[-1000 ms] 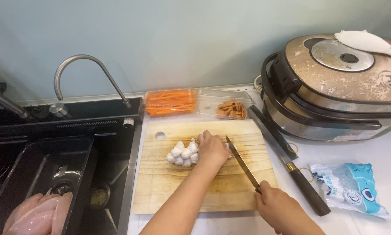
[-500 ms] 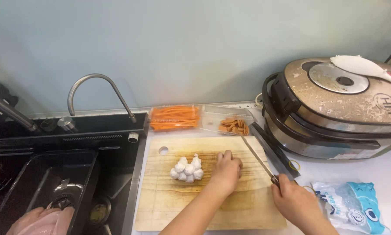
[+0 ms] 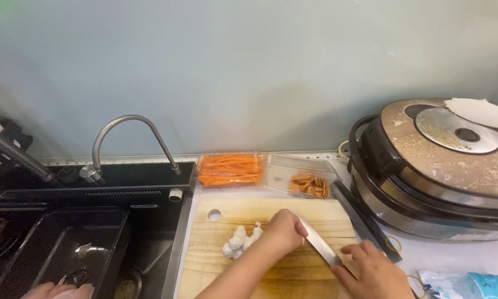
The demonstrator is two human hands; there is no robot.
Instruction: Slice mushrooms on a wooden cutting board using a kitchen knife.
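My left hand [image 3: 285,232] rests on the wooden cutting board [image 3: 216,266], fingers curled, just right of a small pile of white food lumps [image 3: 239,242]. Its fingertips touch the flat of a knife blade [image 3: 322,247]. My right hand [image 3: 372,272] grips the knife's handle at the board's right edge, with the blade pointing up and left toward my left hand. The bottom of the frame cuts off both forearms.
Behind the board stand a clear tray of carrot sticks [image 3: 229,170] and a tray of orange slices [image 3: 310,185]. A large rice cooker [image 3: 443,171] with a white paddle [image 3: 481,111] fills the right. A black sink [image 3: 66,243] and faucet [image 3: 127,130] lie left. A blue-white packet [image 3: 473,283] lies at the bottom right.
My left hand has come off the white pile and slid right to the blade. The knife and my right hand have shifted toward the board's right edge. The view has tilted upward.
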